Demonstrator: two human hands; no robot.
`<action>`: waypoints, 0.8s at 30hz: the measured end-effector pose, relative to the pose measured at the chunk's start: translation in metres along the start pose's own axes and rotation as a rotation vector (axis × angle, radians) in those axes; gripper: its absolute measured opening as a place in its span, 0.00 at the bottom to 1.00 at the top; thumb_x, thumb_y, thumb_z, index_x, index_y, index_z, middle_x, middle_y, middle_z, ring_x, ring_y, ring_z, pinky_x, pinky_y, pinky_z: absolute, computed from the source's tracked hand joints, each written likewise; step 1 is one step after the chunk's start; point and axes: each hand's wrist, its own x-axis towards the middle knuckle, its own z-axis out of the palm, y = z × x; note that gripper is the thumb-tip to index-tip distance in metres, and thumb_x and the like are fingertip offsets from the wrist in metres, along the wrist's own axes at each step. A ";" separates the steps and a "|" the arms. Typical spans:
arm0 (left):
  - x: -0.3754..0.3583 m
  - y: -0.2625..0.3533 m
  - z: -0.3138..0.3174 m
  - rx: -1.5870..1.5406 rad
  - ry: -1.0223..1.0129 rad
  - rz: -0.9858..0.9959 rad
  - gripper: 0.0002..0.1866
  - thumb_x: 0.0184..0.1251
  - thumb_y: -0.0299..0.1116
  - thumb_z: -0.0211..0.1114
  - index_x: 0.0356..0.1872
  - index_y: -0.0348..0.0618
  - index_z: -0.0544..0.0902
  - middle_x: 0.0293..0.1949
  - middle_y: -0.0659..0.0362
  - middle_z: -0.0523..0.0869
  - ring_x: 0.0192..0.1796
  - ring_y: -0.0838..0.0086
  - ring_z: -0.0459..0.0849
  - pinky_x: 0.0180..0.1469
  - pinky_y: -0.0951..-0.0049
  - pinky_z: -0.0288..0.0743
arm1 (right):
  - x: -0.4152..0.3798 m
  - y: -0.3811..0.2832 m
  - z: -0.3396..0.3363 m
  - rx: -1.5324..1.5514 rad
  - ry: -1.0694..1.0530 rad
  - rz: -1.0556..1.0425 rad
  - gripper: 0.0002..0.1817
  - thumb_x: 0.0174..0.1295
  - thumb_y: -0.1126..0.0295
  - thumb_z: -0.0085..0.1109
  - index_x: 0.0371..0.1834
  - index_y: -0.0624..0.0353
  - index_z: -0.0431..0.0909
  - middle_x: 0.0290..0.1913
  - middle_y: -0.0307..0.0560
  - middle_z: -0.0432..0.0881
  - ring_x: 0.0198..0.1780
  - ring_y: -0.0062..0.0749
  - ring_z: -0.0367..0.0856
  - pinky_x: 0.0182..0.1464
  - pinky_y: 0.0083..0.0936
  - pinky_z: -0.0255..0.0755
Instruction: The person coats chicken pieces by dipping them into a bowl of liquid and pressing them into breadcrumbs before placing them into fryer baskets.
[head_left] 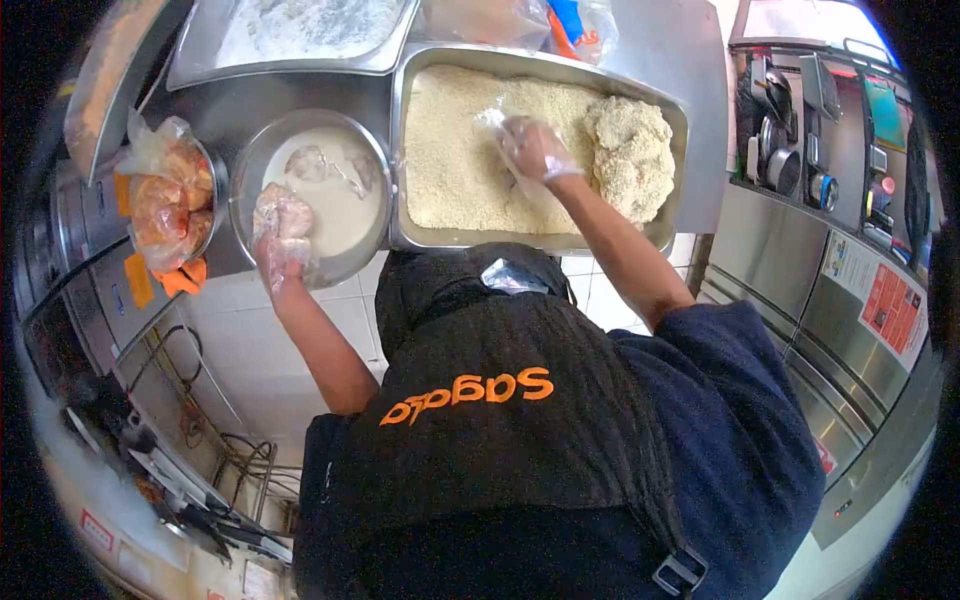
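Observation:
My left hand (282,262), in a clear plastic glove, grips a pale raw chicken piece (284,212) at the near left side of a round metal bowl (240,212). Milky white liquid fills the bowl, and another chicken piece (308,165) lies partly sunk in it. My right hand (535,148), also in a clear plastic glove, is over the yellowish crumbs (455,160) in a large metal tray (400,215). Its fingers are blurred and partly hidden by the loose glove. Crumb-coated chicken pieces (635,155) are heaped at the tray's right end.
Left of the bowl stands a container with a clear bag of orange-tinted chicken (172,205); an orange cloth (182,277) hangs below it. Behind are a tray of white flour (310,30) and plastic bags (480,22). Shelves with pans (783,170) stand on the right.

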 end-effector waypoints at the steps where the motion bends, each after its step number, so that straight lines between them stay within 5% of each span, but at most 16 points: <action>1: 0.002 -0.002 0.002 -0.001 0.034 0.008 0.20 0.61 0.34 0.56 0.52 0.34 0.70 0.44 0.53 0.78 0.43 0.68 0.79 0.45 0.71 0.75 | -0.012 -0.009 -0.015 -0.077 -0.029 0.084 0.23 0.59 0.52 0.41 0.37 0.62 0.75 0.38 0.60 0.77 0.40 0.53 0.75 0.45 0.41 0.68; 3: 0.005 -0.007 0.000 -0.002 0.067 0.022 0.20 0.61 0.34 0.56 0.52 0.34 0.71 0.44 0.53 0.78 0.43 0.68 0.79 0.46 0.71 0.75 | -0.034 -0.020 -0.014 -0.056 -0.175 0.138 0.25 0.60 0.51 0.39 0.44 0.61 0.73 0.45 0.60 0.74 0.49 0.49 0.72 0.53 0.41 0.63; 5: 0.005 -0.008 0.002 -0.081 0.033 -0.010 0.20 0.60 0.35 0.58 0.51 0.34 0.72 0.44 0.52 0.78 0.42 0.68 0.79 0.44 0.71 0.74 | -0.050 -0.017 0.024 -0.325 0.192 0.013 0.26 0.60 0.51 0.39 0.55 0.58 0.66 0.56 0.56 0.66 0.58 0.49 0.62 0.62 0.41 0.50; 6: 0.001 -0.006 0.005 -0.078 0.037 -0.011 0.20 0.60 0.35 0.58 0.51 0.34 0.72 0.44 0.52 0.78 0.42 0.68 0.79 0.44 0.71 0.74 | -0.048 -0.016 0.030 -0.241 0.112 0.096 0.27 0.59 0.50 0.39 0.55 0.58 0.64 0.59 0.54 0.61 0.62 0.47 0.54 0.64 0.42 0.41; 9: -0.008 -0.001 0.008 0.357 0.071 0.045 0.22 0.58 0.37 0.60 0.50 0.34 0.72 0.43 0.53 0.78 0.42 0.68 0.79 0.43 0.71 0.74 | -0.040 -0.022 0.034 -0.220 0.185 0.170 0.27 0.59 0.50 0.40 0.54 0.58 0.65 0.58 0.55 0.62 0.62 0.46 0.55 0.64 0.42 0.42; 17: -0.009 -0.004 0.028 0.078 0.110 -0.103 0.23 0.56 0.38 0.62 0.49 0.34 0.72 0.40 0.53 0.79 0.39 0.68 0.79 0.41 0.70 0.74 | -0.012 -0.020 0.029 -0.276 0.133 0.158 0.29 0.57 0.50 0.40 0.57 0.58 0.62 0.58 0.55 0.62 0.62 0.47 0.55 0.63 0.46 0.45; 20: -0.023 0.014 0.037 0.431 0.137 -0.241 0.20 0.57 0.35 0.61 0.49 0.35 0.73 0.41 0.54 0.78 0.41 0.69 0.79 0.45 0.69 0.74 | 0.010 -0.017 0.052 -0.270 0.187 0.127 0.29 0.57 0.50 0.39 0.57 0.59 0.62 0.57 0.56 0.63 0.62 0.48 0.56 0.62 0.47 0.46; 21: -0.025 0.015 0.025 0.434 0.151 -0.209 0.20 0.57 0.35 0.61 0.49 0.35 0.73 0.41 0.54 0.78 0.41 0.69 0.79 0.45 0.69 0.74 | 0.032 -0.023 0.053 -0.295 0.284 0.033 0.30 0.57 0.50 0.39 0.57 0.60 0.62 0.57 0.56 0.63 0.61 0.48 0.57 0.62 0.48 0.46; 23: -0.007 0.001 0.023 -0.002 -0.046 0.199 0.18 0.57 0.32 0.60 0.47 0.35 0.74 0.41 0.55 0.78 0.41 0.70 0.79 0.46 0.71 0.73 | 0.053 -0.020 0.040 -0.204 0.297 0.044 0.30 0.57 0.50 0.39 0.57 0.61 0.62 0.57 0.57 0.63 0.61 0.49 0.57 0.62 0.49 0.46; 24: -0.003 0.003 0.012 0.101 0.068 -0.017 0.16 0.57 0.31 0.59 0.47 0.36 0.74 0.40 0.55 0.78 0.41 0.70 0.79 0.43 0.73 0.73 | 0.046 -0.020 0.042 -0.238 0.263 0.046 0.30 0.57 0.50 0.39 0.58 0.61 0.62 0.58 0.57 0.63 0.62 0.49 0.56 0.62 0.49 0.45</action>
